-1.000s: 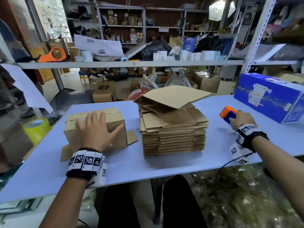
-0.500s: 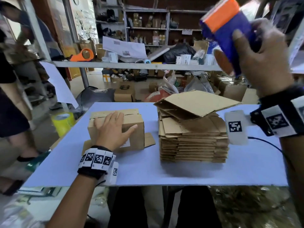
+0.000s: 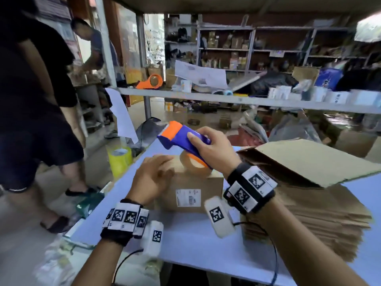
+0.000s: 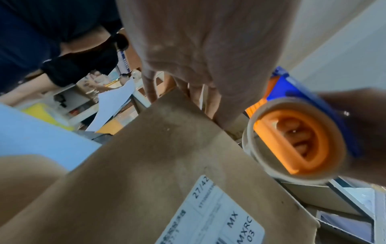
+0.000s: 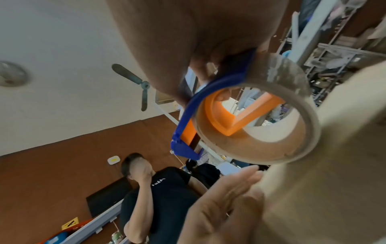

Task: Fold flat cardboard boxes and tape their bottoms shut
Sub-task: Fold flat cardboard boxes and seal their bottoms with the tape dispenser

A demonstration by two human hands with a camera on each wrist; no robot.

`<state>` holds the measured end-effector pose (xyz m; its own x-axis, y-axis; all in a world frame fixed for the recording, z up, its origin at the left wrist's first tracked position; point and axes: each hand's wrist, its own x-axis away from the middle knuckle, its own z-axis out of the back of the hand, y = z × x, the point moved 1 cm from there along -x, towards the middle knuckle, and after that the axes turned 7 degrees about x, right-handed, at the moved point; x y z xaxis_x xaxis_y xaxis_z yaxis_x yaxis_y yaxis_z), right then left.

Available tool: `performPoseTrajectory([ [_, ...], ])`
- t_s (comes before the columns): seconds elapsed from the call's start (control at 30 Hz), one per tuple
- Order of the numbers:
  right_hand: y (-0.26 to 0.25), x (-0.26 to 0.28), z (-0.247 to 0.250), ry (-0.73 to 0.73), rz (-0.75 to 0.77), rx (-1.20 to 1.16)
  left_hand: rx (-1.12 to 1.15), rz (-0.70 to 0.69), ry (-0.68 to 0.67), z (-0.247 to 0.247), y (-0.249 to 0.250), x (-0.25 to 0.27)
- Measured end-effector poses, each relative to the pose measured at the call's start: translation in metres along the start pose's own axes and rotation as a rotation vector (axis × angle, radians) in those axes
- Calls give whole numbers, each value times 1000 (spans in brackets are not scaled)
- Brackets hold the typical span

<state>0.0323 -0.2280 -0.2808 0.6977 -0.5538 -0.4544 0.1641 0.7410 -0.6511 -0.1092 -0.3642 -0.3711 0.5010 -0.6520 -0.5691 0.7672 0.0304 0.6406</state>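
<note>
A small folded cardboard box point(image 3: 198, 182) with a white label point(image 3: 188, 197) stands on the light blue table point(image 3: 195, 240). My left hand point(image 3: 153, 174) lies flat on its top left, fingers straight. My right hand point(image 3: 212, 149) grips a blue and orange tape dispenser point(image 3: 181, 137) just above the box, its brown tape roll point(image 3: 190, 162) low over the top face. In the left wrist view the box point(image 4: 167, 165) fills the frame with the tape roll point(image 4: 292, 142) at right. In the right wrist view the roll point(image 5: 256, 125) hangs under my hand.
A tall stack of flat cardboard boxes point(image 3: 309, 203) sits to the right, its top sheet point(image 3: 309, 159) lifted. A person in dark clothes point(image 3: 31, 100) stands close at the table's left. A metal shelf point(image 3: 226, 98) with an orange dispenser point(image 3: 150, 81) runs behind. A yellow tape roll point(image 3: 119, 159) sits on the floor to the left.
My right hand picked the tape dispenser up from the table's right side, swung it up high, then brought it down over the box. My left hand stayed on the box.
</note>
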Motion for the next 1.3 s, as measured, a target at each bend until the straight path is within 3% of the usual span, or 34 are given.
performPoseTrajectory([
  [0.17, 22, -14, -11, 10, -24, -71, 106, 62, 19, -8, -12, 1],
  [0.4, 11, -51, -6, -176, -122, -119, 186, 203, -47, 2, -4, -8],
  [0.47, 9, -57, -9, -228, -185, -147, 261, 300, -83, 6, 3, -10],
  [0.57, 15, -56, -16, -242, -233, -166, 495, 566, -82, 18, 14, -14],
  [0.63, 20, -53, -16, -207, -246, -204, 546, 622, -50, 27, 18, -18],
  [0.8, 28, -50, -12, -196, -256, -258, 564, 625, -53, 32, 28, -28],
  [1.03, 22, -45, -16, -200, -155, -175, 529, 608, -44, 30, 35, -44],
  [1.17, 22, -47, -19, -183, -146, -130, 514, 530, 90, 26, 26, -54],
  [1.3, 22, -48, -19, -164, -161, -133, 407, 428, 94, 27, 16, -62],
])
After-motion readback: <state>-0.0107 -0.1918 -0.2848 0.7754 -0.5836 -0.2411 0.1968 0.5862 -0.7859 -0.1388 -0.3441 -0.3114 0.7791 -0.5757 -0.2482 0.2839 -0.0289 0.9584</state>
